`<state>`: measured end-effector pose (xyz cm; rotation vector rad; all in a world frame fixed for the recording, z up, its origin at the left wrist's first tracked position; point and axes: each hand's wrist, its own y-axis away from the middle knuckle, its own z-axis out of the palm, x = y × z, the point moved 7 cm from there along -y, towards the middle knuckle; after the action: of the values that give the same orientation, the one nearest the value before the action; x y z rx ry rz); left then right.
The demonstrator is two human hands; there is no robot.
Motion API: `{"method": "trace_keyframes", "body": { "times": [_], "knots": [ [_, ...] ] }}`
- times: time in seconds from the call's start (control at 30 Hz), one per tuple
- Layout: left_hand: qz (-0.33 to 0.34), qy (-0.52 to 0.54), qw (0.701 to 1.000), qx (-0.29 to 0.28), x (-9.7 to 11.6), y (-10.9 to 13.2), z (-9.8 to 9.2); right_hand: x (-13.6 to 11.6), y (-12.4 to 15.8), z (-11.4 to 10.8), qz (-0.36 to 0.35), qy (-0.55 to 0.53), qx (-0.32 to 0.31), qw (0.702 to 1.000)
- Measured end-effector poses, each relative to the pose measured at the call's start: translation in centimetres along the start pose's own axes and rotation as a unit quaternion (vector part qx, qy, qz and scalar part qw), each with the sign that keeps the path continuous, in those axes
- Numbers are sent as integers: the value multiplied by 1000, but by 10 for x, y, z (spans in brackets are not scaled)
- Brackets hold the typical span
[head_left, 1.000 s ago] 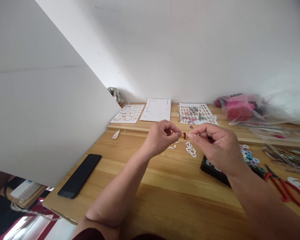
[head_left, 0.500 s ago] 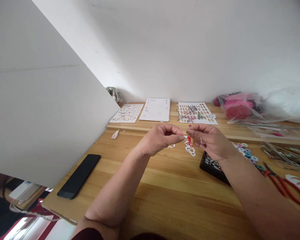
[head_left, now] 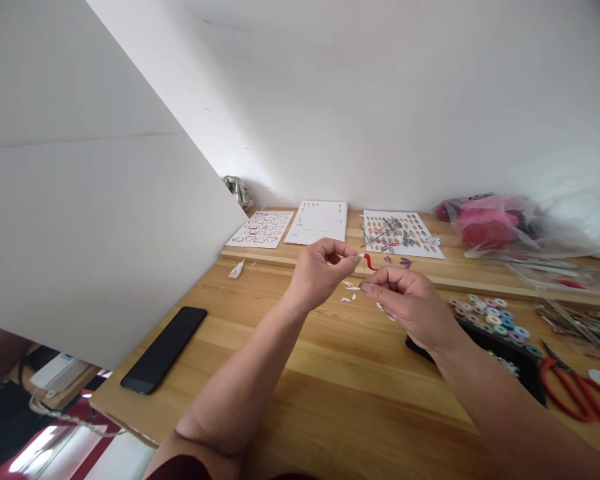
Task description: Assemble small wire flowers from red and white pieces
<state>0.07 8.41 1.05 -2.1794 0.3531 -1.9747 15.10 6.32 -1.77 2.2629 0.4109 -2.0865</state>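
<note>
Red, curled and tiny: pinching the paper strip (head_left: 369,261) by its white end between thumb and forefinger of the left hand (head_left: 324,272), up off the wooden surface (head_left: 330,373), long axis running rightward and slightly down from those fingertips. Holding the right hand (head_left: 405,301) just below and right of the strip's free tail, near but apart, fingertips drawn together, on something fine or on nothing, cannot tell. Hovering over scattered white cutouts (head_left: 351,287).
</note>
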Motion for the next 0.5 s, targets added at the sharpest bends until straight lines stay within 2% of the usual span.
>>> {"method": "trace_keyframes", "body": {
  "times": [0.17,0.27,0.37,0.5],
  "knots": [
    [18,-33,999,15,5,2,-1,1,-1,1,3,-19,5,1000],
    [55,-84,995,20,10,2,-2,-9,2,-3,-34,38,15,999],
    [81,-134,988,-10,14,3,0,-26,10,-14,-88,132,59,986],
    [56,-158,982,-83,12,7,9,-46,17,-28,-155,215,112,958]
  ]
}}
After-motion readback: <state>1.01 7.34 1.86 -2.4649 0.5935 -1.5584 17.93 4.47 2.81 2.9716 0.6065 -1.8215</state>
